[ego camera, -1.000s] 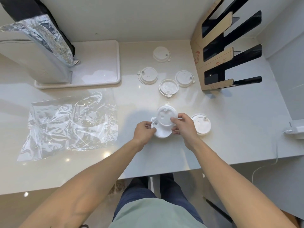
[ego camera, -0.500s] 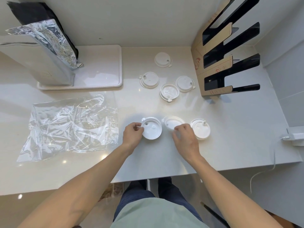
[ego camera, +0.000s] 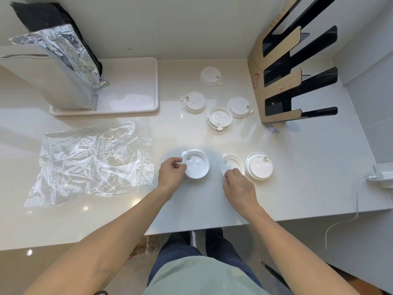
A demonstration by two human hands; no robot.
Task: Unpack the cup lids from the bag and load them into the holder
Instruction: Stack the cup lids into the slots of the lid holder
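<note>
White plastic cup lids lie spread over the white counter. My left hand [ego camera: 172, 174] pinches the left rim of one upturned lid [ego camera: 196, 165] resting on the counter. My right hand [ego camera: 238, 186] holds the near edge of a second lid [ego camera: 231, 162], partly hiding it. A third lid [ego camera: 258, 169] lies just to its right. Several more lids lie farther back, around a middle one [ego camera: 219, 118]. The empty clear plastic bag [ego camera: 93, 162] lies flat at the left. The black and cardboard slotted holder [ego camera: 297, 75] stands at the back right with nothing in its slots.
A white tray [ego camera: 136, 86] at the back left carries a tall foil-topped pouch [ego camera: 53, 67]. A white charger and cable [ego camera: 380, 177] sit at the right edge. The counter's front edge runs just below my wrists.
The two lids I held together a second ago are now apart. My left hand moved its lid left and my right hand set the other down to the right.
</note>
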